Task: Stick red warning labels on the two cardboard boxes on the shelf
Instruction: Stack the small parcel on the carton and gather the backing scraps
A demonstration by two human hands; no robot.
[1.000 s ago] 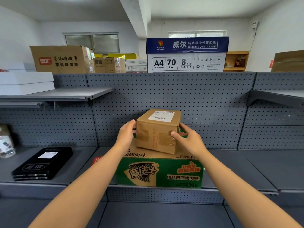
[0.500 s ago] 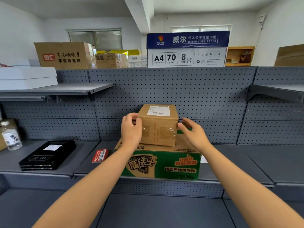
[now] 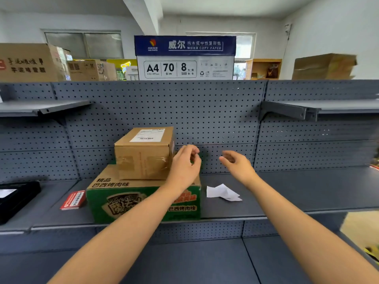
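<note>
The 2 cardboard boxes sit stacked on the middle shelf [image 3: 287,193]: a plain brown box [image 3: 143,154] on top of a wider green printed carton [image 3: 143,201]. The pad of red warning labels [image 3: 72,200] lies flat on the shelf just left of the green carton, its long axis running away towards the pegboard. Both hands hover to the right of the brown box, so the labels lie across the stack from them, down and to the left. The left hand [image 3: 184,167] is the nearer one, and I judge it would make that reach. Its fingers are curled loosely, thumb near the fingertips, pinching nothing I can see. The right hand [image 3: 235,163] hangs further right, fingers half curled and empty, above a crumpled white paper [image 3: 222,192].

No red label shows on either box face in view.

As for writing, the brown box carries a white shipping label [image 3: 147,135] with a barcode, its text too small to read. The green carton reads 精品巴西烤肉味. Up top, a paper carton [image 3: 184,58] reads 威尔 WEIER COPY PAPER, A4, 70 g/m², 8, 500.
</note>
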